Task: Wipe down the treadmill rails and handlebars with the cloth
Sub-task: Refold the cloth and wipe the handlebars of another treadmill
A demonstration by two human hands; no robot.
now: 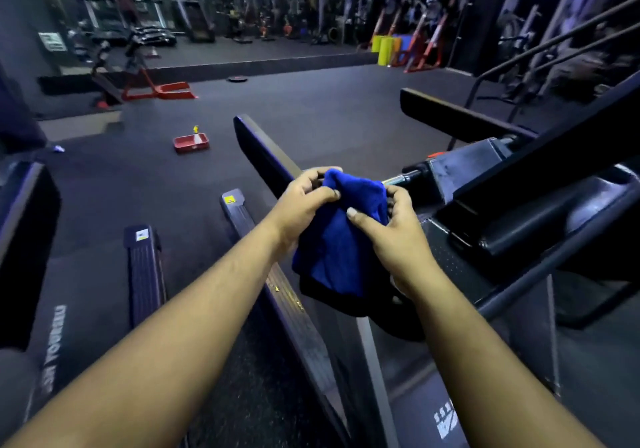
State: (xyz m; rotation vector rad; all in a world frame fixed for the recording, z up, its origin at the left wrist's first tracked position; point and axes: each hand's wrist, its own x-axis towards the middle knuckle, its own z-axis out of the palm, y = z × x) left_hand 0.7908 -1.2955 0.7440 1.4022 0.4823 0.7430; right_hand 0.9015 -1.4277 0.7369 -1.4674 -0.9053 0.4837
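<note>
One blue cloth (341, 239), bunched, held in both grips above the treadmill handlebar (266, 156): left hand (304, 201) pinches its top edge, right hand (391, 236) clasps its right side. Dark rubber gym floor (311, 101). One red tray (191, 143) on it, well apart.

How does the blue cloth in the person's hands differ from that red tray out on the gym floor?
The blue cloth is soft and bunched, hanging in folds; the red tray is stiff and box-shaped. The cloth is held up, pinched by the left hand and the right hand, while the tray lies flat on the floor, untouched. The cloth is near the camera; the tray sits farther off, with a small yellow-topped bottle in it.
</note>
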